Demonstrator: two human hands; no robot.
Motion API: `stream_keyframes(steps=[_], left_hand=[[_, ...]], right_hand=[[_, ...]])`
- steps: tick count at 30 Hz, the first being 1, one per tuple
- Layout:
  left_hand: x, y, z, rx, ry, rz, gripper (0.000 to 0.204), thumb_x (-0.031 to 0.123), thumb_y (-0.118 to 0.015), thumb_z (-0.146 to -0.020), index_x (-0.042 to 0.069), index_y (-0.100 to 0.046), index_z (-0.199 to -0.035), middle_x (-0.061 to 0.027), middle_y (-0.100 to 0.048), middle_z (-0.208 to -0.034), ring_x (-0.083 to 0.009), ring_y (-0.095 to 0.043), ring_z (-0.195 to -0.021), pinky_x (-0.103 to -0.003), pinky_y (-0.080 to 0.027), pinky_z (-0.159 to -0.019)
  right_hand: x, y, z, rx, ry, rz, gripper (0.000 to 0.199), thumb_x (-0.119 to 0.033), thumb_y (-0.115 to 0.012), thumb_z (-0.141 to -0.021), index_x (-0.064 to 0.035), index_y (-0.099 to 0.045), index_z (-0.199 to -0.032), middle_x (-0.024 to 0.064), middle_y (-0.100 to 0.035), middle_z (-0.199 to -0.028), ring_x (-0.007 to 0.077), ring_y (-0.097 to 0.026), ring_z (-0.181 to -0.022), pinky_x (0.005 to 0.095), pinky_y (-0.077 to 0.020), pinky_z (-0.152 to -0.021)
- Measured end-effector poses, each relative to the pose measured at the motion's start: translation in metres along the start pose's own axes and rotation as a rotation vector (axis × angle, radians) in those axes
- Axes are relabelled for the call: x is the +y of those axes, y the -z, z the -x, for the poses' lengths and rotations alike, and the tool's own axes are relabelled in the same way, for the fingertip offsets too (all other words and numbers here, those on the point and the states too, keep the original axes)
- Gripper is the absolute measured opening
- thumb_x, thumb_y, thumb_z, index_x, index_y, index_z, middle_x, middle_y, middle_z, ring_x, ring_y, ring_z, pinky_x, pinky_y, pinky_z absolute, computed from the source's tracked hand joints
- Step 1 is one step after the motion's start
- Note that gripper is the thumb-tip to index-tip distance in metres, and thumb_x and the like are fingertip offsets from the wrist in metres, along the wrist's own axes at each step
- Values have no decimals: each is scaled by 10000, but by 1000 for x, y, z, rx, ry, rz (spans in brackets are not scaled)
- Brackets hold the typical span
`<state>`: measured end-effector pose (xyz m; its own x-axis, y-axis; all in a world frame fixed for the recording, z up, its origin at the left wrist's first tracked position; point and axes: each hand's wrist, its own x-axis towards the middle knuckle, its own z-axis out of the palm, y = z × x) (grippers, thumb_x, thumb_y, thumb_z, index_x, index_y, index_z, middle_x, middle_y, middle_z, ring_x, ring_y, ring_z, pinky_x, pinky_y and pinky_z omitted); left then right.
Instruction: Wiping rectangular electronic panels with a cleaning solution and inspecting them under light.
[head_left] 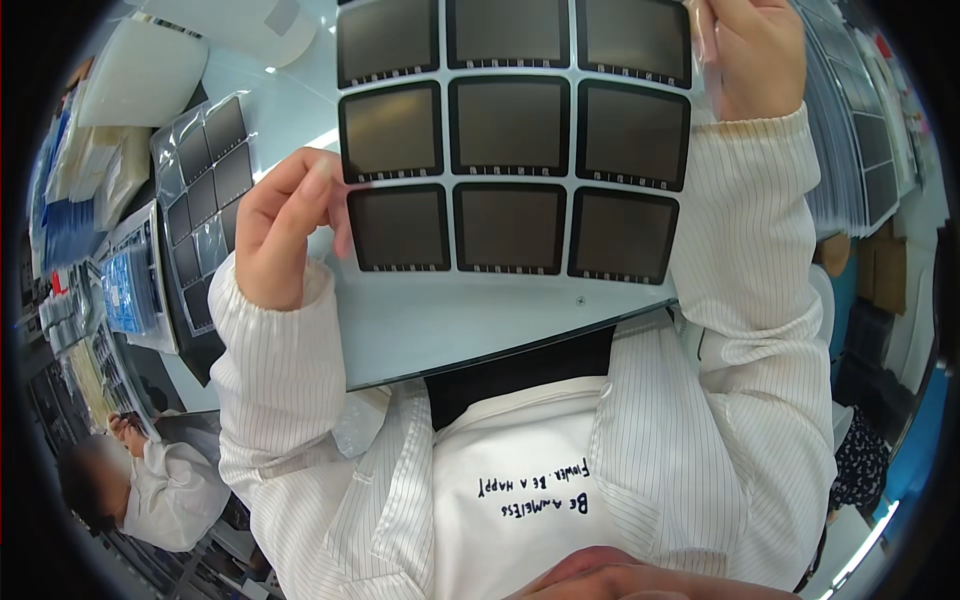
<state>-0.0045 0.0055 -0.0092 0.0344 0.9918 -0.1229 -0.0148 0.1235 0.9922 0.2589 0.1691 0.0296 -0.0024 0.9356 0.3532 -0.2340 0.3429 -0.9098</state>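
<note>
White worktable (470,330) fills the middle of the view, glossy, front edge running just above the person's chest; the sheet in hand is held up over it, close to the camera.

Sheet of dark square panels (510,150): white carrier, three columns, three rows showing, top row cut off by the picture edge; each panel a grey-brown square with a black border and a row of small marks along its lower edge; bare white margin below the bottom row. All nine visible positions are filled, none looks lifted or missing; no sign on this sheet of anything peeled or marked, so my read is it's being looked over, not yet put down.

Stack of similar sheets (860,130) at far right, fanned edges, many deep; can't tell whether that pile is done or waiting.

Bagged panel sheets (205,190) at left, in clear wrap, lying flat on the table, apart from the held sheet.

Left hand (280,230): fingers curled, pinching the sheet's left edge beside the lower two rows, thumb to the front.

Right hand (755,55): closed on the sheet's upper right corner, with a bit of clear film (705,50) showing at the fingers.

A co-worker sits at lower left, hands busy on something small.
</note>
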Motion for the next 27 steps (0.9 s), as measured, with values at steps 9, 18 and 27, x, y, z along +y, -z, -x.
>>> stream_keyframes(steps=[9, 18, 27], left_hand=[[4, -9, 1, 85, 209, -101, 346, 282, -476, -932, 31, -553, -707, 1, -507, -602, -70, -435, -505, -205, -326, -480], [5, -9, 0, 33, 193, -127, 386, 311, -462, -930, 65, -508, -637, 7, -498, -562, -69, -432, -499, -199, -346, -495], [5, -7, 0, -6, 179, -142, 390, 317, -446, -927, 63, -497, -635, 3, -492, -569, -87, -446, -536, -218, -360, -515]], right_hand=[[18, 7, -4, -237, -409, 118, 129, -125, -610, -863, -5, -627, -820, -40, -552, -568, 9, -421, -380, 160, -281, -352], [28, 13, -9, -199, -403, 146, 123, -134, -616, -860, -17, -630, -824, -41, -557, -572, 6, -395, -364, 153, -259, -349], [28, 15, -11, -207, -332, 56, 120, -98, -595, -868, 13, -633, -896, 9, -616, -707, 39, -511, -481, 152, -379, -433]])
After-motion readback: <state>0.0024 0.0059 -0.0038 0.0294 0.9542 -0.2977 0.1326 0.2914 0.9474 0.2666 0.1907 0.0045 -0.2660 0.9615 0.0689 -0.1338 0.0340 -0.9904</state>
